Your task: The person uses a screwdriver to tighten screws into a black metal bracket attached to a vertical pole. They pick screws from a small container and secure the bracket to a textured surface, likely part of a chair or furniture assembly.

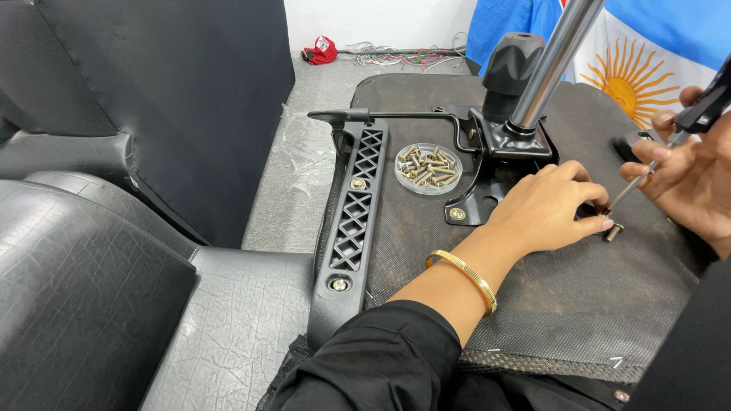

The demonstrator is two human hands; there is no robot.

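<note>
On seat underside (579, 304), left hand (544, 209) flat, fingers (598, 221) pinching bolt (614, 231).

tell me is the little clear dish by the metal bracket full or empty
Partly full: the clear round dish holds a loose pile of brass-coloured screws across its bottom, below the rim.

Black leather seat cushion (91, 289) at left; red cap (320, 49) and loose wires (396, 55) beyond; sun flag (647, 53).

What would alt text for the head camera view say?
A left hand steadies a bolt on an upturned chair seat base while the right hand brings a screwdriver to it. A clear dish of bolts sits nearby.
</note>
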